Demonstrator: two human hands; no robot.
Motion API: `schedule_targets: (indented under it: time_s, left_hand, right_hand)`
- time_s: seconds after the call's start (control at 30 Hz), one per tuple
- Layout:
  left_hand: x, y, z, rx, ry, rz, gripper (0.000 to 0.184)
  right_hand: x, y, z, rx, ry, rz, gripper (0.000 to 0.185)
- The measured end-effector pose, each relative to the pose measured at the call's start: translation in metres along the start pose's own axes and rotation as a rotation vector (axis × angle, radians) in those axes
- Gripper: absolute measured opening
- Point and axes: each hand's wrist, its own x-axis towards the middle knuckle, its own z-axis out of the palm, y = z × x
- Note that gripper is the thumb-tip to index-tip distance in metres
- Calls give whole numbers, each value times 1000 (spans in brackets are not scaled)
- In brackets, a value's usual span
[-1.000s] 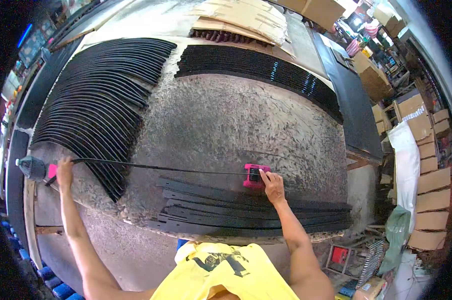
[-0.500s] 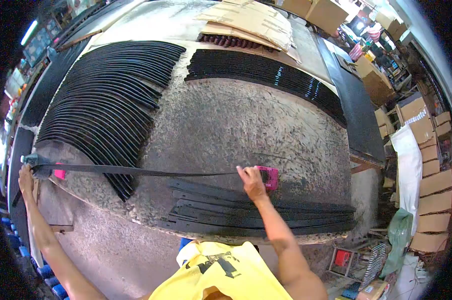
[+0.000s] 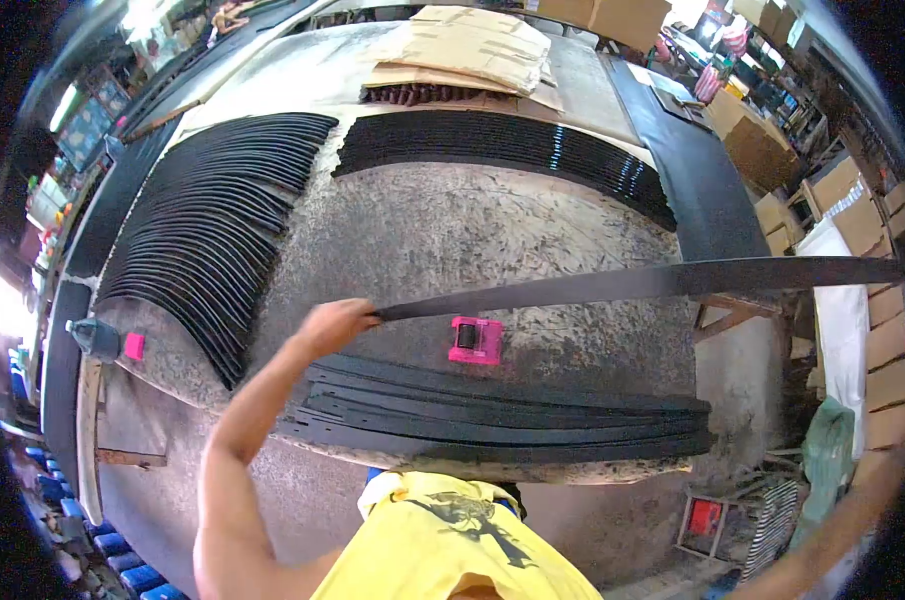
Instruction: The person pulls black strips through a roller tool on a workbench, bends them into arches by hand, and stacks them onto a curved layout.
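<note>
My left hand (image 3: 339, 326) is closed on the left end of a long black strip (image 3: 613, 284). The strip stretches above the table to the far right edge of the view. My right forearm reaches up the right side, but the hand is lost in the dark border there. Below the strip, a pink tool with a black roller (image 3: 476, 341) lies on the table (image 3: 403, 240). Flat black strips (image 3: 503, 410) are stacked along the near edge. Rows of narrow black strips (image 3: 203, 220) cover the table's left side.
More black strips (image 3: 473, 140) lie along the far side, with cardboard sheets (image 3: 463, 50) behind. A dark bottle (image 3: 95, 339) and a pink block (image 3: 135, 346) sit at the left corner. Boxes and a white sack (image 3: 841, 340) stand on the right.
My left hand has moved from the far left toward the middle with the strip's end. My right arm has swung far right, away from the pink tool. The strip now extends rightward.
</note>
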Motion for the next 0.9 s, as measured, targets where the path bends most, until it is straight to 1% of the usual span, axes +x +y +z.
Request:
schedule_targets:
  time_s: [0.03, 0.07, 0.13, 0.2, 0.3, 0.4, 0.5, 0.6, 0.7, 0.8, 0.9]
  left_hand:
    - [28, 30, 16, -57, -9, 97, 27]
    - [53, 60, 30, -84, -5, 168, 29]
    - [96, 103, 61, -249, -12, 327, 33]
    - [123, 140, 70, -194, -52, 384, 35]
    - [148, 172, 80, -194, -60, 391, 34]
    - [156, 183, 81, -195, -26, 457, 31]
    - [163, 181, 95, -191, -46, 424, 31]
    - [163, 181, 108, -194, 13, 431, 30]
    - [161, 173, 122, -169, 11, 418, 29]
    - [156, 167, 136, -57, -102, 330, 29]
    - [150, 157, 144, -27, -149, 341, 27]
  right_hand:
    - [-9, 33, -11, -72, -15, 25, 41]
    - [-19, 58, -18, -129, -29, 48, 41]
    - [-35, 92, -27, -208, -52, 83, 43]
    - [-45, 114, -28, -258, -73, 102, 44]
    - [-60, 135, -24, -303, -104, 112, 46]
    - [-72, 148, -14, -331, -127, 116, 48]
    - [-82, 158, 3, -345, -151, 115, 50]
    - [-91, 165, 22, -360, -180, 110, 52]
    - [-99, 171, 45, -372, -207, 103, 55]
    - [-114, 181, 78, -384, -244, 95, 57]
    - [-134, 185, 124, -390, -297, 56, 59]
